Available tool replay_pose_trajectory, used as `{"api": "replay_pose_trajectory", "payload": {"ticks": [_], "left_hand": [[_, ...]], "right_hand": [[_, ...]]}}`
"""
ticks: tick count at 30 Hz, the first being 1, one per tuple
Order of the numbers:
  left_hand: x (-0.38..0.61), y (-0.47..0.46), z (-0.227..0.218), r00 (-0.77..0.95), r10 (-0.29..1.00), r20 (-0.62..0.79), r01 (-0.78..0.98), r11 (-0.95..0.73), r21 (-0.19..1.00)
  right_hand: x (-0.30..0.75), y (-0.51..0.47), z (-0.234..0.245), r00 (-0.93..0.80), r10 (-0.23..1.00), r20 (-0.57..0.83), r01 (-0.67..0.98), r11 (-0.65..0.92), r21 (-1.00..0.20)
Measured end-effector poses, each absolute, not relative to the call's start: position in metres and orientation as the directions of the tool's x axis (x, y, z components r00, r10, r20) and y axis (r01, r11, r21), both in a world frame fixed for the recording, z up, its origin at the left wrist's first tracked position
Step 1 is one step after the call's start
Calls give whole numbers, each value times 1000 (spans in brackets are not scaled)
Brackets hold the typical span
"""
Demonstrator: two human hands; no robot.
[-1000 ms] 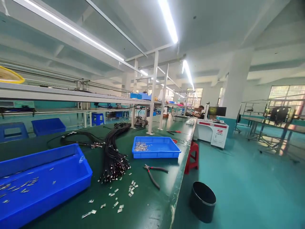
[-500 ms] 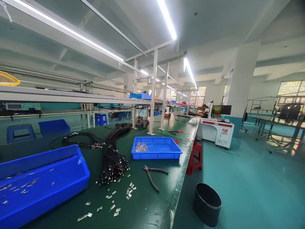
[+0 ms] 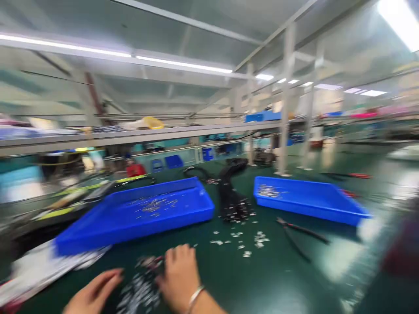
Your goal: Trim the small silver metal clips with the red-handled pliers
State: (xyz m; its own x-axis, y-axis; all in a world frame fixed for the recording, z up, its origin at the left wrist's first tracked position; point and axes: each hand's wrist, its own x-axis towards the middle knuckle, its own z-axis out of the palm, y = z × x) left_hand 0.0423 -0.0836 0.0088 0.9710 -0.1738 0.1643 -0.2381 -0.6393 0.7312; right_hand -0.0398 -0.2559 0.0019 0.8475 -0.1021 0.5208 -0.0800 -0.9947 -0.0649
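Observation:
My left hand [image 3: 94,292] is low in the head view, its fingers stretched forward, holding nothing I can see. To its right, my right hand [image 3: 181,274], with a bracelet [image 3: 194,298] on the wrist, has its fingers curled down beside a small dark and pinkish thing [image 3: 152,262], too blurred to name. Between the hands lies a smeared heap of silvery pieces [image 3: 139,292] on the green tabletop [image 3: 235,288]. Beyond them stands a large blue tray [image 3: 131,233] with small metal pieces inside. A bundle of black cables [image 3: 231,192] lies to its right.
Loose metal clips [image 3: 260,239] are scattered before the cables. Black-handled pliers [image 3: 296,237] lie at the right, below a second blue tray [image 3: 310,200]. White cloth or plastic [image 3: 36,270] lies at the left. Upright posts [image 3: 286,100] and a shelf [image 3: 183,131] stand behind.
The view has swung left and become blurred. Both my hands have come into sight at the bottom, and the trays, cables and pliers now appear further right.

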Motion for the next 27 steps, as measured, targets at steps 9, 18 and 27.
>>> {"api": "replay_pose_trajectory", "payload": {"ticks": [9,18,27], "left_hand": [[17,-24,9,950,-166,263,-292,-767,571],[-14,-25,12,937,-324,131,-349,-842,411],[-9,-42,9,943,-322,85,-333,-907,258]], "right_hand": [[-24,-264,-38,860,-57,507,39,-984,-176],[-31,-265,-43,865,-89,494,11,-981,-194],[-30,-264,-42,880,-87,468,28,-972,-233]]}}
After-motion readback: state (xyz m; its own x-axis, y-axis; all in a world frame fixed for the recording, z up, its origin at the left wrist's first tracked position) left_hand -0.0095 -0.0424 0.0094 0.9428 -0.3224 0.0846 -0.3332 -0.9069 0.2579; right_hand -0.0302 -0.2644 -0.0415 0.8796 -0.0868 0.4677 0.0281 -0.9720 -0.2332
